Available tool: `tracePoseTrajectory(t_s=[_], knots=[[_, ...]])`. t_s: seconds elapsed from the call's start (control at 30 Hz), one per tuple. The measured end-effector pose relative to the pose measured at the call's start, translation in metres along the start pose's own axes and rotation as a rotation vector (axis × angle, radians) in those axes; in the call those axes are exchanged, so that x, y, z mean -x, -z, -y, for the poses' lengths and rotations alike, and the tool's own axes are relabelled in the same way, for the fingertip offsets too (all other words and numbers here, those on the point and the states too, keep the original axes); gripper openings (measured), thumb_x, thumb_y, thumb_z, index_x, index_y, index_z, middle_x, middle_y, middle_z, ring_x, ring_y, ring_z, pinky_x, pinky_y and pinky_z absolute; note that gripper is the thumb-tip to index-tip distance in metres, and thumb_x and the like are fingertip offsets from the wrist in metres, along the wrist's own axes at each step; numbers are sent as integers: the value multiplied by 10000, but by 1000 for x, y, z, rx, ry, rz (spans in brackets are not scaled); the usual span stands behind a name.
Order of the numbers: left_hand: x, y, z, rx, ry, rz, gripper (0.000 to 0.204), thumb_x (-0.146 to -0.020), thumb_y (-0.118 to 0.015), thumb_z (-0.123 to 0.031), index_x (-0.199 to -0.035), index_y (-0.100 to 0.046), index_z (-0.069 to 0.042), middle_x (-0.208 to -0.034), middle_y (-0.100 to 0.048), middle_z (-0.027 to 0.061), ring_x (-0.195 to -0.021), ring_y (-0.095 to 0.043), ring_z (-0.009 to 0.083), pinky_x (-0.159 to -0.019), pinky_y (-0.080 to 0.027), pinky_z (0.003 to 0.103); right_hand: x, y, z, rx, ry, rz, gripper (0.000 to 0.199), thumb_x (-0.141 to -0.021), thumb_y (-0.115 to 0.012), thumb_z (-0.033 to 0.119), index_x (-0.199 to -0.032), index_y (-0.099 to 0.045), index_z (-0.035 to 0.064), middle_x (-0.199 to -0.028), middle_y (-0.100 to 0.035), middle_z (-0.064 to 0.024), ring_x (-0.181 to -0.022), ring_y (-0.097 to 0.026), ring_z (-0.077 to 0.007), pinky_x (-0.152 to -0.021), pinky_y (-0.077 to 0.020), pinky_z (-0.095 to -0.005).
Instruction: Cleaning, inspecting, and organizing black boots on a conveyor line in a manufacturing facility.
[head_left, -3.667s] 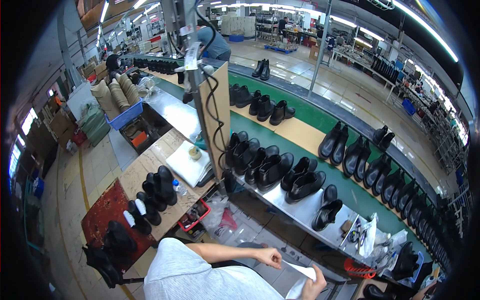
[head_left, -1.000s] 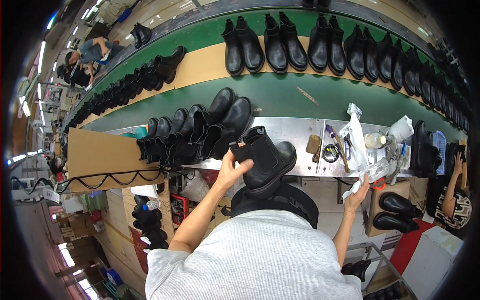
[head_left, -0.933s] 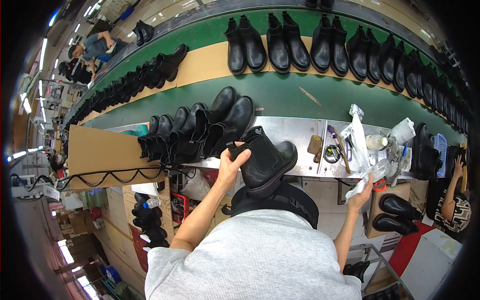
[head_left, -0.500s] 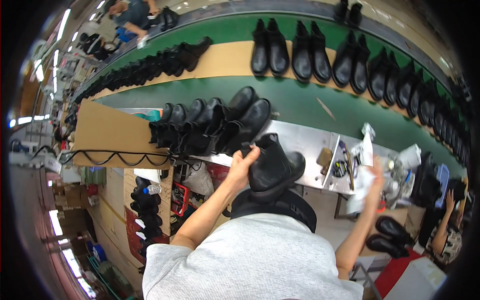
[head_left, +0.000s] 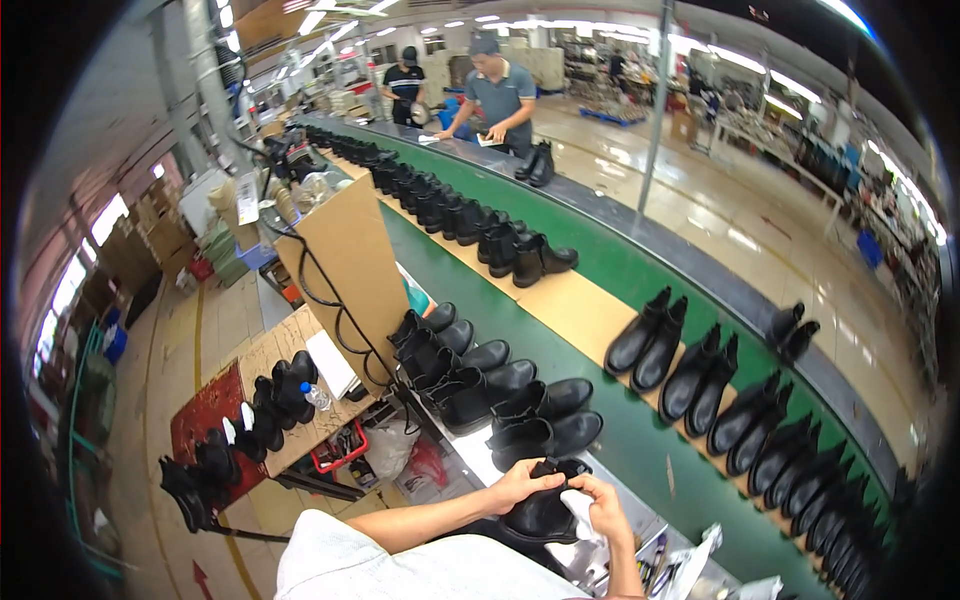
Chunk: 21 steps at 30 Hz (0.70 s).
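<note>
A black ankle boot point(head_left: 540, 516) is held close in front of my body, over the bench's near edge. My left hand point(head_left: 520, 484) is closed on the boot's upper opening, fingers toward its far side. My right hand point(head_left: 602, 502) pinches a white cloth point(head_left: 579, 514) against the boot's right side. Just beyond my hands, a pair of black boots point(head_left: 540, 430) lies on its side on the bench, with several more boots in a row to the left. My fingertips are partly hidden by the boot and cloth.
Paired black boots point(head_left: 700, 375) line cardboard strips on the green conveyor point(head_left: 620, 420). A cardboard panel point(head_left: 350, 270) with a coiled black cable stands left. Tools and crumpled white material point(head_left: 700, 555) lie on the bench at right. Two people point(head_left: 497, 95) stand across the conveyor.
My right hand has come from the bench's right side to the boot, bringing the white cloth against it. My left hand still grips the boot. The view has swung left and up.
</note>
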<state>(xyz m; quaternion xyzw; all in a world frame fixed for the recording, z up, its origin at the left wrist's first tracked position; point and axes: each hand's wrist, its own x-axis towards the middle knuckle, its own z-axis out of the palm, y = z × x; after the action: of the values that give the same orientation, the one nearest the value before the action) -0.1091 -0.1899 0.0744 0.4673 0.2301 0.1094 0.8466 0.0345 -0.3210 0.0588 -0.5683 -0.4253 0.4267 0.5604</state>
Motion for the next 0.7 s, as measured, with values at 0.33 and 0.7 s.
tracePoseTrajectory(t_s=[0.33,0.7], knots=[[-56,8,-8,-31,77,20,317,-826,-672,-275,-1027,-600,-40,-901,-617,-6,-807,-557,72,-714,-461,220,-44,24,-2,-165,-134,-90,75,-803,-619,57,-830,-628,-12,-706,-560,43,-632,-496,-44,-553,-389,-197],[-66,-1,-28,-227,70,-127,407,-822,-659,-371,-1035,-614,-27,-934,-613,6,-842,-536,72,-749,-444,220,-63,45,-60,-586,-543,-68,400,-941,-409,268,-1249,-433,14,-1243,-480,-136,-1117,-472,-222,-980,-360,-323]])
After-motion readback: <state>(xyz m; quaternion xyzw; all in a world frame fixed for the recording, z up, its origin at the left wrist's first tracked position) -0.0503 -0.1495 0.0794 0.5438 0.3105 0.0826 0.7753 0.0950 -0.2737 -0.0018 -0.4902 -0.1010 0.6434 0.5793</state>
